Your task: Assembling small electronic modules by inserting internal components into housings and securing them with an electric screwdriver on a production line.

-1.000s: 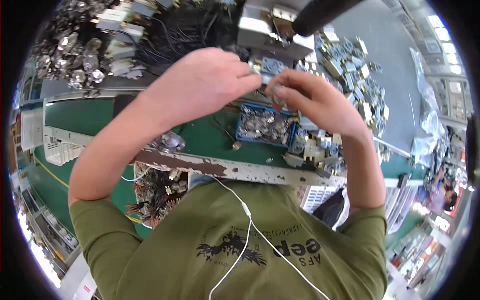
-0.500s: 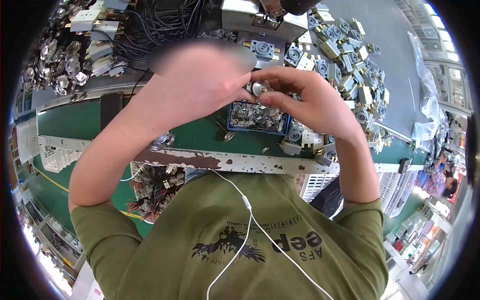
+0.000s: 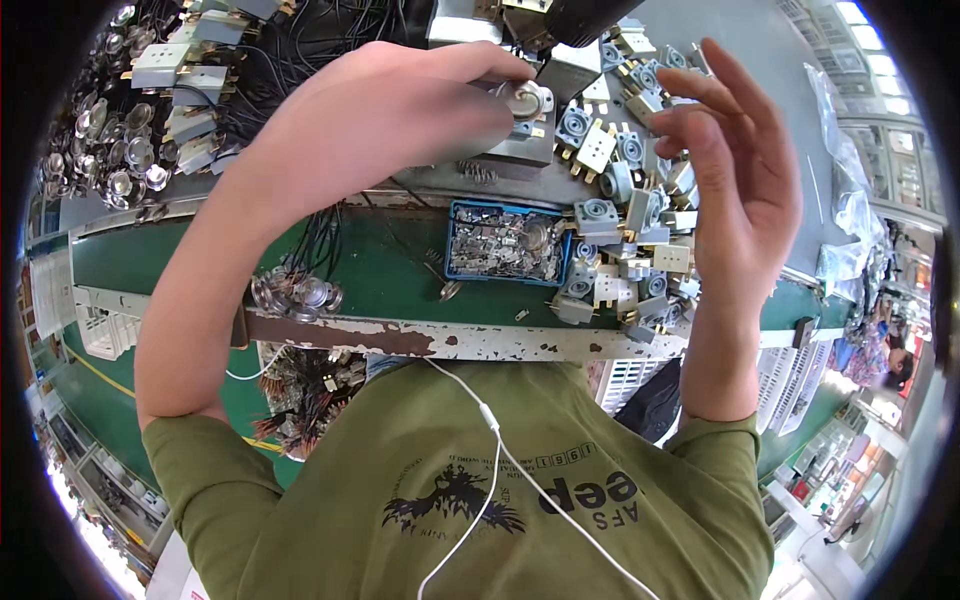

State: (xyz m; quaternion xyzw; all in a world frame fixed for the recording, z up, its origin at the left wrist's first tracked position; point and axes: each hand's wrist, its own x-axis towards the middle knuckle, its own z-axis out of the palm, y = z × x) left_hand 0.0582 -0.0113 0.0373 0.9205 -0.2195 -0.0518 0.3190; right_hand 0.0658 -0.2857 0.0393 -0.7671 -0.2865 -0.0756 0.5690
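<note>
olive T-shirt [image 3: 430, 425] | short sleeves [image 3: 200, 460] | black bird print [image 3: 455, 505] | white forked cord [image 3: 489, 415]

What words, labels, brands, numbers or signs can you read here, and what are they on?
Olive shirt: dark letters and boxed digits; I won't copy them out, and the smallest are too small to read.
Metal disc at the left hand: no text I can make out.
Blue tray: none visible.
Anything farther off: too small or blurred.

Just one head-worn fisheye here, pointing down over the green shirt [image 3: 480, 400] and bench [image 3: 480, 343], pretty close up.
</note>
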